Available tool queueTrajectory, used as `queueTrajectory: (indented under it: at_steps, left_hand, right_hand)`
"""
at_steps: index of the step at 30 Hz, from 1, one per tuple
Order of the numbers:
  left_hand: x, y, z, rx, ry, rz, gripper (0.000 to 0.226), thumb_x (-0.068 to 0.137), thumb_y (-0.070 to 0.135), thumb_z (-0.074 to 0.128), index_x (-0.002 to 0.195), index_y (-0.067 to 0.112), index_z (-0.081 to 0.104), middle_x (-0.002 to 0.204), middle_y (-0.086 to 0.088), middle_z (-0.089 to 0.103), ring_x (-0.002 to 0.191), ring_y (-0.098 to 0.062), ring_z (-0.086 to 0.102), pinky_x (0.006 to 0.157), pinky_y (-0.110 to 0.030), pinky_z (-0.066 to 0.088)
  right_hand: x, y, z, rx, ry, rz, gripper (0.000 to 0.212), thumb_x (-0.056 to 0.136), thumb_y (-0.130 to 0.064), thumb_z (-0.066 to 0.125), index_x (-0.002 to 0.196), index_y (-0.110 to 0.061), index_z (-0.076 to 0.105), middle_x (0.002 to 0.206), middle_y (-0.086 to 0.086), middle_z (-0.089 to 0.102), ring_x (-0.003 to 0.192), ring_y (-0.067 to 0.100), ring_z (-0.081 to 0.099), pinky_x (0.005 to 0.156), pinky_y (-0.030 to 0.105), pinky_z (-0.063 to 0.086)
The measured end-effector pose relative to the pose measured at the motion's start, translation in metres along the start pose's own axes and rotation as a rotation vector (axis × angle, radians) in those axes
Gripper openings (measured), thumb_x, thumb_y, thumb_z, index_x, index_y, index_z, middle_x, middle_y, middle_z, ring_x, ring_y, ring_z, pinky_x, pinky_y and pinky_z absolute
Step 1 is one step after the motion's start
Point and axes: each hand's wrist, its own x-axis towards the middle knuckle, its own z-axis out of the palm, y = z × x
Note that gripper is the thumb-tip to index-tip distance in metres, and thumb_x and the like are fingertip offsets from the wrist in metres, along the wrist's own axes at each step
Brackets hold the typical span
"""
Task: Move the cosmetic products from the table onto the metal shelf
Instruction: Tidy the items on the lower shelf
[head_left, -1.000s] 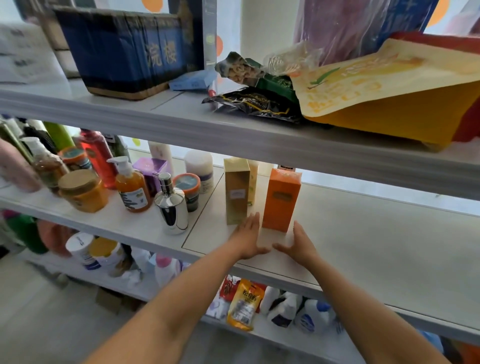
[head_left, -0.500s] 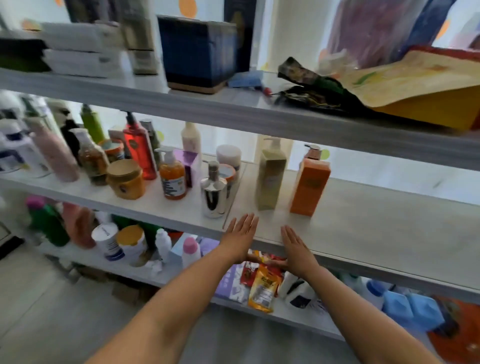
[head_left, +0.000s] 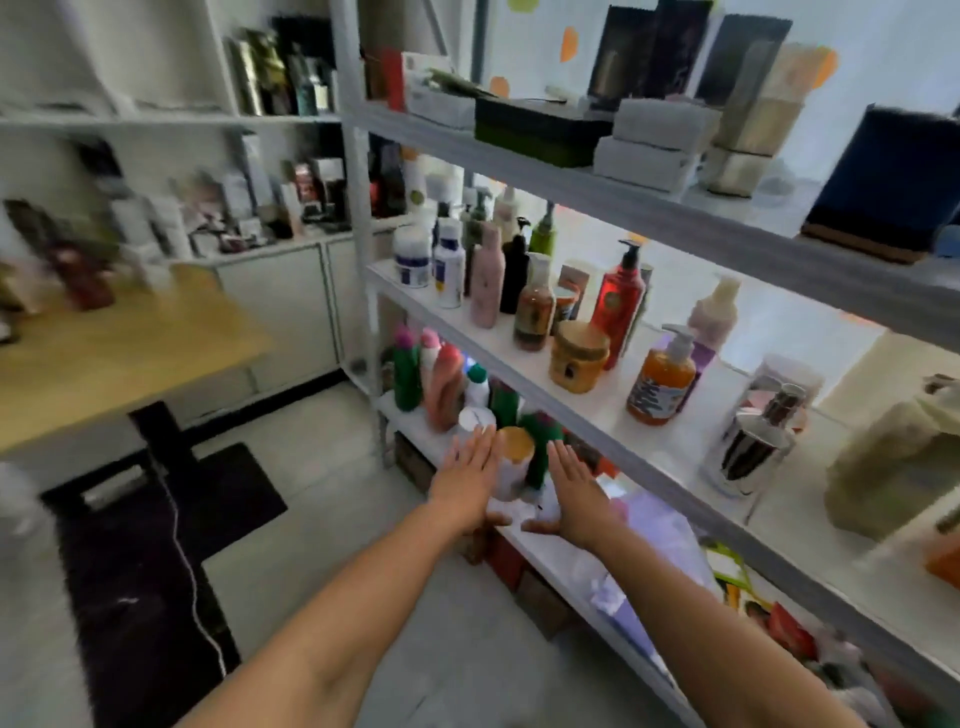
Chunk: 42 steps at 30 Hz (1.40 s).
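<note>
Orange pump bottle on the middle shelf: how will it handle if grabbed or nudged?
Probably heavy for its size: the orange pump bottle looks nearly full. Likely stiff, smooth-sided, maybe slippery. Standing upright near the shelf edge with a tall pump on top, a high push could tip it.

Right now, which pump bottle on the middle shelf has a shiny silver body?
The squat silver bottle, just right of the orange soap bottle; it mirrors the light, while the other pump bottles are coloured.

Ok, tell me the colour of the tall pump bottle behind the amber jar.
Red bottle with a black pump; seen in the head view.
</note>
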Motion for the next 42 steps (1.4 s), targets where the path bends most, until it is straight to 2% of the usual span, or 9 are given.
queueTrajectory:
  at_steps: [2, 6, 9, 15, 20, 24, 28, 31, 42]
  left_hand:
    - [-0.017, -0.042, -0.003, -0.007, 0.033, -0.097, 0.114, 0.084, 0.057, 0.061, 0.149, 0.008, -0.018, 0.158, -0.008, -0.022, 0.146, -0.026, -0.017, 0.117, -0.043, -0.010]
    - [-0.044, -0.120, -0.006, -0.025, 0.043, -0.305, 0.120, 0.079, 0.060, 0.064, 0.150, 0.009, -0.018, 0.159, -0.007, -0.021, 0.146, -0.024, -0.018, 0.117, -0.042, -0.009]
    - [-0.056, -0.176, -0.009, -0.023, 0.054, -0.436, 0.120, 0.079, 0.061, 0.063, 0.149, 0.009, -0.020, 0.158, -0.007, -0.022, 0.146, -0.024, -0.019, 0.118, -0.043, -0.010]
    - [-0.055, -0.284, -0.034, 0.043, 0.046, -0.661, 0.115, 0.083, 0.061, 0.057, 0.148, 0.008, -0.022, 0.157, -0.008, -0.026, 0.145, -0.023, -0.023, 0.118, -0.043, -0.012]
    - [-0.033, -0.369, -0.066, 0.043, 0.066, -0.800, 0.113, 0.084, 0.059, 0.058, 0.149, 0.008, -0.020, 0.158, -0.009, -0.022, 0.146, -0.025, -0.017, 0.118, -0.045, -0.009]
    - [-0.022, -0.422, -0.071, 0.039, 0.093, -0.881, 0.112, 0.086, 0.056, 0.058, 0.148, 0.008, -0.022, 0.156, -0.008, -0.027, 0.146, -0.025, -0.020, 0.115, -0.042, -0.013]
    - [-0.023, -0.458, -0.062, 0.020, 0.003, -0.928, 0.113, 0.086, 0.060, 0.054, 0.147, 0.007, -0.025, 0.155, -0.011, -0.029, 0.144, -0.027, -0.023, 0.113, -0.043, -0.015]
    - [-0.017, -0.502, -0.068, -0.021, 0.013, -0.961, 0.111, 0.086, 0.059, 0.055, 0.148, 0.008, -0.023, 0.156, -0.010, -0.028, 0.145, -0.026, -0.023, 0.114, -0.044, -0.015]
    - [0.014, -0.712, -0.113, -0.005, 0.088, -0.934, 0.114, 0.084, 0.059, 0.059, 0.149, 0.006, -0.019, 0.159, -0.009, -0.021, 0.146, -0.025, -0.018, 0.117, -0.044, -0.009]
  right_hand:
    - [0.031, -0.038, 0.004, -0.026, -0.016, -0.098, 0.120, 0.074, -0.062, 0.066, 0.150, -0.011, -0.012, 0.158, 0.004, -0.016, 0.147, 0.020, -0.009, 0.118, 0.031, -0.001]
    - [0.091, -0.112, 0.016, -0.042, -0.068, -0.279, 0.120, 0.075, -0.061, 0.065, 0.149, -0.009, -0.013, 0.158, 0.007, -0.016, 0.147, 0.022, -0.009, 0.121, 0.035, 0.003]
    - [0.136, -0.163, 0.028, -0.056, -0.090, -0.422, 0.121, 0.074, -0.062, 0.065, 0.149, -0.007, -0.011, 0.158, 0.009, -0.014, 0.147, 0.021, -0.009, 0.120, 0.031, 0.000]
    - [0.237, -0.263, 0.046, -0.085, -0.127, -0.591, 0.121, 0.075, -0.066, 0.061, 0.149, -0.008, -0.015, 0.157, 0.007, -0.019, 0.146, 0.021, -0.013, 0.119, 0.034, -0.001]
    - [0.319, -0.328, 0.045, -0.094, -0.144, -0.707, 0.120, 0.076, -0.064, 0.062, 0.148, -0.007, -0.016, 0.157, 0.008, -0.019, 0.146, 0.021, -0.014, 0.117, 0.032, -0.002]
    - [0.378, -0.368, 0.047, -0.112, -0.162, -0.751, 0.122, 0.074, -0.064, 0.062, 0.148, -0.008, -0.017, 0.158, 0.006, -0.018, 0.146, 0.020, -0.012, 0.118, 0.033, 0.000]
    - [0.412, -0.405, 0.058, -0.142, -0.224, -0.814, 0.122, 0.075, -0.062, 0.064, 0.148, -0.009, -0.018, 0.157, 0.006, -0.019, 0.146, 0.019, -0.014, 0.118, 0.033, 0.000]
    - [0.444, -0.437, 0.069, -0.152, -0.239, -0.841, 0.121, 0.075, -0.062, 0.063, 0.148, -0.008, -0.017, 0.157, 0.006, -0.020, 0.146, 0.019, -0.014, 0.118, 0.032, 0.000]
    - [0.585, -0.583, 0.086, -0.146, -0.192, -0.812, 0.120, 0.076, -0.064, 0.061, 0.148, -0.007, -0.017, 0.157, 0.006, -0.019, 0.147, 0.020, -0.011, 0.120, 0.033, 0.008]
